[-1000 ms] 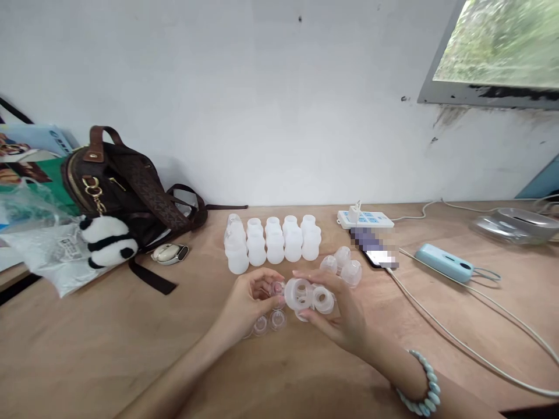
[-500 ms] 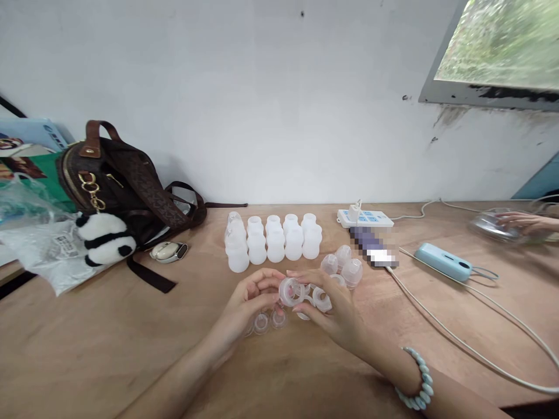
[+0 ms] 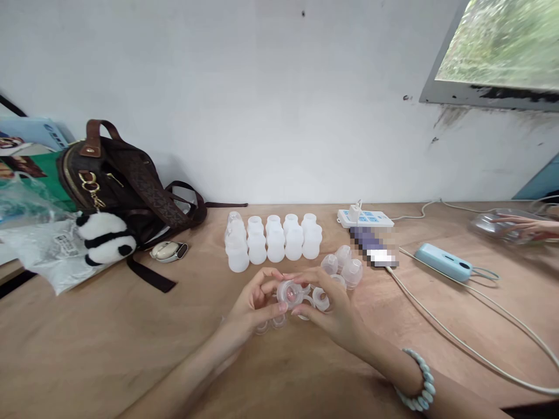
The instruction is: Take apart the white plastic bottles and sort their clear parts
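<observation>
Between both hands is a translucent bottle ring (image 3: 286, 294), its round opening turned towards me; a clear piece seems to sit inside it. My left hand (image 3: 258, 302) grips its left side, thumb at the lower rim. From the right, my right hand (image 3: 334, 305) pinches it with fingers over the top and thumb below. More translucent rings (image 3: 321, 299) lie just behind my right hand, and small clear discs (image 3: 278, 320) show partly under my left. Domed clear caps (image 3: 351, 272) stand to the right. Beyond my hands are white bottles (image 3: 275, 244) in rows, with a clear-topped one (image 3: 234, 233) at the left end.
At left sit a brown backpack (image 3: 131, 174), a panda plush (image 3: 107, 237), a plastic bag (image 3: 52, 256) and a watch (image 3: 177, 251). To the right are a power strip (image 3: 367, 218), a phone (image 3: 371, 244), a blue device (image 3: 443, 262), a cable, and another person's hand (image 3: 528, 226) on clear plastic.
My left thumb has come up against the ring's front rim. The ring has shifted slightly left and faces me more. The other person's hand has moved a little on the clear plastic.
</observation>
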Tool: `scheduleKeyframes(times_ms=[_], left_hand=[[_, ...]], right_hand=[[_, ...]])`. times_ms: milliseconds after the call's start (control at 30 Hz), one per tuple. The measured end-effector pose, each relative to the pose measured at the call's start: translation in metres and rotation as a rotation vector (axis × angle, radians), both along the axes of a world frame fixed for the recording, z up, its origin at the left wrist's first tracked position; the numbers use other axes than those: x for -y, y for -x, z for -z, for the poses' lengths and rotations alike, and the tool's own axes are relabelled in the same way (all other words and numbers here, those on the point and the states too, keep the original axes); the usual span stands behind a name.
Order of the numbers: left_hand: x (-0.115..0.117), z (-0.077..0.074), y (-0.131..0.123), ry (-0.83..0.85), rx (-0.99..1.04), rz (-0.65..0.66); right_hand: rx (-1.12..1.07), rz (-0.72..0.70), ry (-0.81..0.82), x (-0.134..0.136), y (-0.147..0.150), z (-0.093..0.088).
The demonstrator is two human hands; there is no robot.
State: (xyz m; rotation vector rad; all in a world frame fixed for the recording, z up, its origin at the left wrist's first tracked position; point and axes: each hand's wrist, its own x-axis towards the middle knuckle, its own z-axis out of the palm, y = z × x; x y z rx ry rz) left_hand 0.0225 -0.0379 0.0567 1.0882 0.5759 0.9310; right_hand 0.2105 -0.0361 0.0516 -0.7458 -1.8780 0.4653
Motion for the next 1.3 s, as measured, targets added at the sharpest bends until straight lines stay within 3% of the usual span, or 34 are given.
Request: scheduleKeyframes(times_ms=[467,600,800,967,1167,1300], left_hand=[[0.004,-0.002,-0.006,0.184,0.140,-0.045],[0.006,-0.002,-0.005,0.147,0.133,-0.043],[0.007,-0.005,-0.004,0.085,0.046,-0.103],[0.006,0.000,-0.006,-0.055,-0.037,-0.111],[0.011,0.011,-0.013,-0.255,-0.214,-0.311],[0.013,0.012,-0.013,-0.284,-0.183,-0.227]], right_hand=[[-0.164,-0.095,0.127,0.005,0.004,0.004],[-0.135,-0.084,0.175,0.006,0.003,0.002],[-0.062,-0.109,0.093,0.007,-0.001,-0.003],[-0.045,-0.042,0.122,0.008,-0.001,-0.002],[-0.140,-0.063,0.175,0.006,0.001,0.006],[-0.158,-0.079,0.160,0.008,0.003,0.005]])
